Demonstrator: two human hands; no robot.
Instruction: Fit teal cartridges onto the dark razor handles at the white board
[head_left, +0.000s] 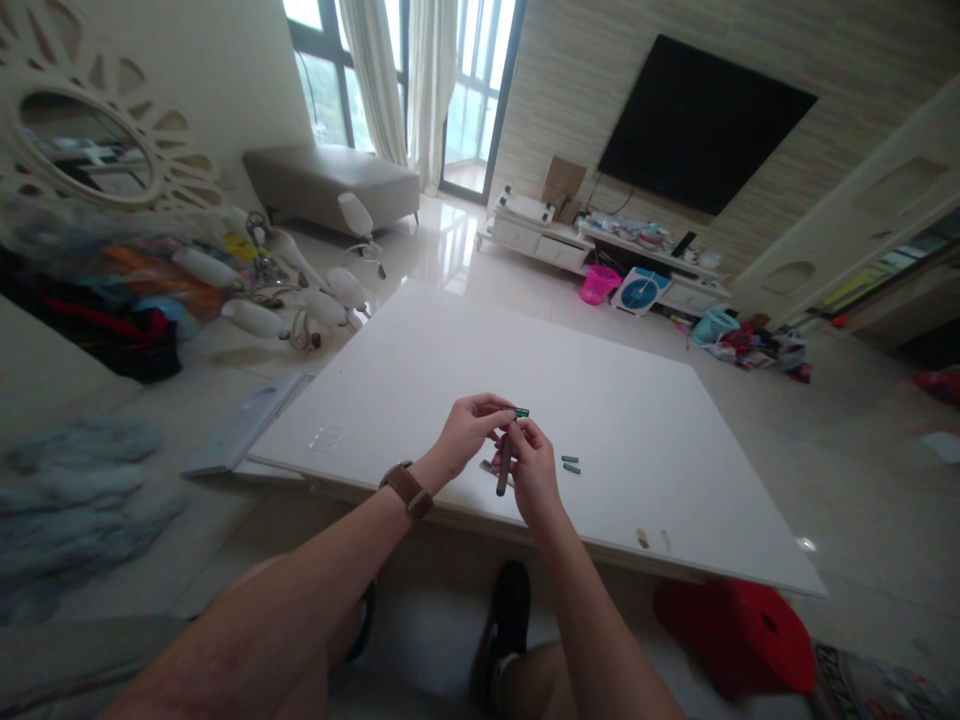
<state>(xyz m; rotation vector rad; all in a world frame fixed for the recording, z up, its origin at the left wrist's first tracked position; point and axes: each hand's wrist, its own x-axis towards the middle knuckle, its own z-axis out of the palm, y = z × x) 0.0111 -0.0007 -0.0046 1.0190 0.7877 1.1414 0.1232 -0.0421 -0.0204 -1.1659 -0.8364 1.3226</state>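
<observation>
Above the near side of the white tabletop [480, 350], my two hands meet on what looks like a razor. My left hand [469, 435], with a brown watch strap at the wrist, pinches its small green and black head [522, 412]. My right hand [534, 465] is closed around the dark grey handle [503, 475], which points down toward me. The join between head and handle is hidden by my fingers. Two small green pieces [571, 464], like razor cartridges, lie right of my right hand. Part of a flat greyish piece [487, 466] shows beneath my hands.
A clear plastic tray [326, 437] lies at the tabletop's left. A small tan piece [643, 538] and a clear plastic bit [665, 540] lie near the front right edge. Below stands a red stool [742, 635]. Lamp parts [300, 300] crowd the floor beyond the left side.
</observation>
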